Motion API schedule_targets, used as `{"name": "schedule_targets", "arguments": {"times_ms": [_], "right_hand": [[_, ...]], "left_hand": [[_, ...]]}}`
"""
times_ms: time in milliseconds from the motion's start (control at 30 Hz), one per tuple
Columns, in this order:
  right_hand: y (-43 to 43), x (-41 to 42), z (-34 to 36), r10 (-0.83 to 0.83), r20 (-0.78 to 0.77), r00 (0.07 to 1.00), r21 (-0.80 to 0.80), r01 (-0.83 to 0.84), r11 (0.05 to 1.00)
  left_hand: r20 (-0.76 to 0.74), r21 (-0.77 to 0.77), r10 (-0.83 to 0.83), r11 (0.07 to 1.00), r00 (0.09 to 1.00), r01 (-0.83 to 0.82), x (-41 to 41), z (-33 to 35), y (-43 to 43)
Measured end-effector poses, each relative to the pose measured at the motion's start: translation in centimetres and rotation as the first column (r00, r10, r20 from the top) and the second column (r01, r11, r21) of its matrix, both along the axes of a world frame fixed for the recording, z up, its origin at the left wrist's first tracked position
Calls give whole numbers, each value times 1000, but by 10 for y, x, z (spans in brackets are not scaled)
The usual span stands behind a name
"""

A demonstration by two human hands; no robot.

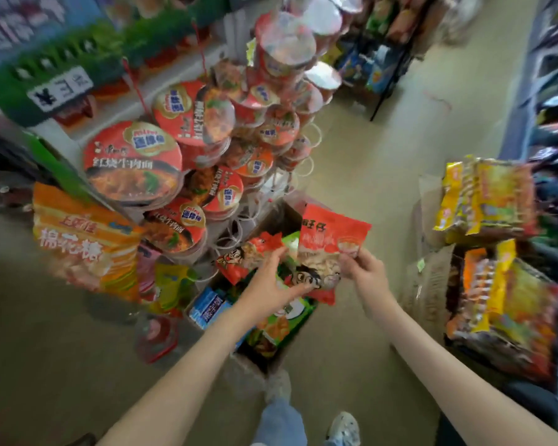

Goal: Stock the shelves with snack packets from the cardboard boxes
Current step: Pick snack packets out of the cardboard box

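Closest to us, at six o'clock, are our pale shoe [343,426] and a blue jeans leg [282,420], with both bare forearms reaching up from the bottom corners. The right hand [364,272] has its fingers and thumb pinched on the lower right edge of a red snack packet [332,239]. The packet is held upright, lifted above the open cardboard box [248,365] just past centre.

At nine o'clock from that packet, the left hand [271,278] is spread with fingers fairly straight. The fingertips are over a second red packet [248,255] lying in the box, and the thumb is by the cartoon face at the foot of the held one. We can't tell if it is truly touching either.

In the box below the hands we see a green packet [290,313], and a blue packet [210,307] sits at its eight o'clock edge.

At ten o'clock stands a wire rack of red noodle bowls [132,162], with an orange marshmallow bag [84,246] at nine. At three o'clock, stacks of yellow noodle packs [487,194] sit beside another carton [429,284], well apart from the hands. It's all rather blurred.
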State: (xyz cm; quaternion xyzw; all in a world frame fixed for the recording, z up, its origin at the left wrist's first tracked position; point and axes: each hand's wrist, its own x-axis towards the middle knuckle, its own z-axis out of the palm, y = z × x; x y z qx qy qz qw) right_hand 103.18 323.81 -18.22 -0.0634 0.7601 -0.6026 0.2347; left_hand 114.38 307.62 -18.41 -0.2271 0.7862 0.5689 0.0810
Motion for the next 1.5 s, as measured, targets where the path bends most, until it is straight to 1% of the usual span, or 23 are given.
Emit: {"name": "schedule_targets", "arguments": {"times_ms": [67,100,167,233,267,333,400,467,533,633,667,733,800,867,967,1033,1100,1133,1200,1267,1300,1400,1500], "right_hand": [[26,-17,35,-141,-6,990,-95,140,986],[41,-24,51,-192,4,981,-141,191,971],[78,-37,82,-283,16,959,-216,280,935],[122,-48,109,-353,-7,936,-261,339,904],[145,-52,121,-365,-31,930,-275,343,898],[195,-57,143,-336,-90,938,-271,301,914],[246,-62,159,-311,-154,938,-223,274,936],[293,-66,176,-333,-203,921,-167,303,938],[336,-70,195,-395,-270,878,-122,375,919],[412,-79,225,-492,-388,779,-77,505,860],[434,-81,234,-515,-433,740,-61,546,835],[477,-85,251,-555,-500,665,-37,624,781],[514,-85,268,-605,-523,600,-78,674,735],[549,-86,281,-647,-556,523,-114,723,682],[598,-98,290,-686,-598,415,-103,809,579],[627,-109,293,-695,-626,354,-75,859,506],[654,-121,296,-686,-662,302,-53,894,444],[666,-128,296,-686,-667,289,-28,911,411],[691,-146,294,-706,-655,269,24,941,336],[710,-168,293,-747,-629,216,38,968,247],[718,-181,292,-766,-617,179,34,979,201],[733,-221,291,-795,-599,94,14,994,107],[746,-257,286,-800,-600,-13,-20,1000,-1]], "left_hand": [[-45,77,-109,991,993,112,-32,17,27],[-78,116,-126,984,989,135,-50,26,42],[-130,124,-160,977,979,176,-85,47,77],[-202,167,-198,958,959,233,-116,72,116],[-242,198,-232,939,942,282,-130,84,137],[-312,216,-295,904,903,370,-154,105,184],[-379,213,-337,874,862,436,-175,126,232],[-426,218,-365,846,828,486,-192,146,279],[-478,175,-401,829,782,532,-211,160,327],[-567,78,-471,786,676,613,-237,189,407],[-591,12,-501,777,632,629,-244,200,430],[-638,-181,-579,754,508,632,-257,217,469],[-667,-340,-635,725,390,599,-269,229,499],[-674,-457,-677,696,294,555,-288,234,525],[-675,-634,-726,660,127,402,-327,242,564],[-662,-711,-749,641,31,289,-356,249,591],[-646,-746,-763,628,-12,221,-383,256,618],[-639,-760,-768,623,-38,186,-395,260,630],[-631,-776,-764,622,-137,102,-422,268,654],[-613,-779,-754,626,-237,25,-448,276,674],[-603,-777,-751,629,-269,-13,-461,279,683],[-558,-779,-770,614,-310,-124,-495,288,706],[-508,-778,-802,584,-315,-231,-527,297,726]]}}
